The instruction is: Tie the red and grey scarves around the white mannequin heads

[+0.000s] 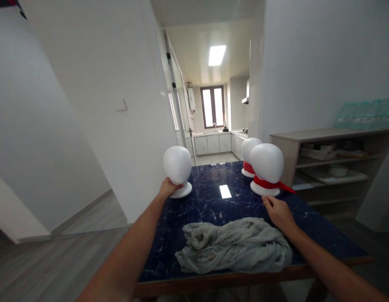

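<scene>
1. Crumpled grey scarf (pixel 235 245) lies heaped at the near edge of the dark blue marble table (pixel 210 201), between my two forearms and touching neither hand.
2. Far right of the table: two white foam heads. The nearer one (pixel 267 165) wears a red scarf (pixel 270 183) knotted at its neck, tail pointing right. The second (pixel 249 153) stands just behind it, partly hidden, also with red at the neck.
3. Beyond the table on the right, a low shelf unit (pixel 332 159) with dishes; a kitchen doorway opens straight ahead.
4. Bare foam head (pixel 178 167) stands at the far left corner of the table, upright on its round base.
5. My left hand (pixel 168 187) is wrapped on the neck of that bare head, fingers closed around it.
6. My right hand (pixel 278 209) rests on the tabletop, fingers loosely curled, holding nothing, just in front of the scarfed head's base and beside the grey scarf.
</scene>
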`<act>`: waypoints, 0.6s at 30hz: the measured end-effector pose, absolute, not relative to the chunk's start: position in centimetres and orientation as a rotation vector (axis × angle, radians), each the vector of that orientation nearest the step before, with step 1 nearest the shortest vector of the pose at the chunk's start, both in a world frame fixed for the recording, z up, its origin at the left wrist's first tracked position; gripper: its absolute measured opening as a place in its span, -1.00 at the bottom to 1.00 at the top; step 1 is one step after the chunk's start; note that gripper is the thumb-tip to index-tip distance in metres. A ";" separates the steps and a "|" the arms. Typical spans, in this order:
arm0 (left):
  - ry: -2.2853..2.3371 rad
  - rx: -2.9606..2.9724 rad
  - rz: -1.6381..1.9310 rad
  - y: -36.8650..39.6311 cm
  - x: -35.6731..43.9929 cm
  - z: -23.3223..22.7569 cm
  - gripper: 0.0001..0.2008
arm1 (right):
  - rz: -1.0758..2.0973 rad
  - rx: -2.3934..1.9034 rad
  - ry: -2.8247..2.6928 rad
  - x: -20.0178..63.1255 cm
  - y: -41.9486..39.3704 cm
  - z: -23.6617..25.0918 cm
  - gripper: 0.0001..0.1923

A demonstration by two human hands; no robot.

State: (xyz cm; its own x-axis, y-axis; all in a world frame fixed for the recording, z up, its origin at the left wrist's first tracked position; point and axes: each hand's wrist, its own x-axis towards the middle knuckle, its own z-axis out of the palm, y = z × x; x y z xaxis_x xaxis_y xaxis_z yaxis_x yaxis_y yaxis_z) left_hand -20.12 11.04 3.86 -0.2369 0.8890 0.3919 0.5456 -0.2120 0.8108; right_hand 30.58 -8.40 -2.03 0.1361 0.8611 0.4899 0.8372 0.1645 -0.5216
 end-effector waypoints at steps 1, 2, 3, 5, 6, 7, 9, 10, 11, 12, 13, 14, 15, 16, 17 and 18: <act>1.777 1.665 1.388 11.8 -20.7 3.9 -0.21 | 0.023 -1.678 -1.680 30.2 -8.4 -2.1 -0.49; 1.818 1.637 1.348 12.6 -21.1 3.8 -0.20 | 0.013 -1.710 -1.699 29.8 -8.4 -2.1 -0.50; 1.817 1.614 1.330 13.3 -21.4 3.7 -0.19 | 0.009 -1.743 -1.720 29.6 -8.4 -2.1 -0.51; 1.791 1.595 1.337 14.7 -21.7 3.4 -0.19 | 0.018 -1.802 -1.744 29.2 -8.3 -2.1 -0.54; 1.778 1.591 1.352 15.4 -21.8 3.2 -0.21 | 0.024 -1.829 -1.751 29.1 -8.2 -2.1 -0.55; 1.764 1.586 1.370 16.0 -21.8 3.1 -0.23 | 0.028 -1.856 -1.757 29.1 -8.2 -2.1 -0.56; 1.739 1.571 1.389 17.2 -22.1 2.8 -0.27 | 0.036 -1.901 -1.770 28.9 -8.3 -2.0 -0.57; 1.736 1.559 1.387 17.8 -22.2 2.7 -0.27 | 0.041 -1.918 -1.772 28.9 -8.3 -2.0 -0.57; 1.739 1.548 1.379 18.4 -22.5 2.6 -0.27 | 0.047 -1.931 -1.772 28.8 -8.4 -2.0 -0.57; 1.746 1.540 1.363 19.0 -22.7 2.5 -0.27 | 0.053 -1.941 -1.771 28.8 -8.4 -1.9 -0.57; 1.750 1.540 1.344 19.5 -23.0 2.4 -0.27 | 0.057 -1.947 -1.769 28.7 -8.5 -1.9 -0.57; 1.748 1.547 1.323 19.9 -23.3 2.4 -0.28 | 0.059 -1.953 -1.766 28.7 -8.5 -1.8 -0.57; 1.736 1.562 1.307 20.3 -23.5 2.3 -0.29 | 0.060 -1.958 -1.764 28.6 -8.5 -1.8 -0.58; 1.715 1.583 1.297 20.6 -23.7 2.3 -0.30 | 0.061 -1.961 -1.763 28.6 -8.5 -1.8 -0.58; 1.697 1.604 1.291 20.7 -23.8 2.3 -0.32 | 0.061 -1.961 -1.761 28.6 -8.5 -1.8 -0.58; 1.701 1.618 1.285 20.8 -23.8 2.3 -0.35 | 0.061 -1.959 -1.758 28.6 -8.4 -1.7 -0.59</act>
State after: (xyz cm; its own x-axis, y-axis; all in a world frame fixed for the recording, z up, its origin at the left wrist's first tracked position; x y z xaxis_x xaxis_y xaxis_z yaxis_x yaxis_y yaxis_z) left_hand -23.79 20.78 2.26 -0.2016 0.9430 0.2649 0.5123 -0.1289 0.8491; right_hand 28.63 -8.43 -1.72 0.1637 0.9420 0.2930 0.9193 -0.0379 -0.3918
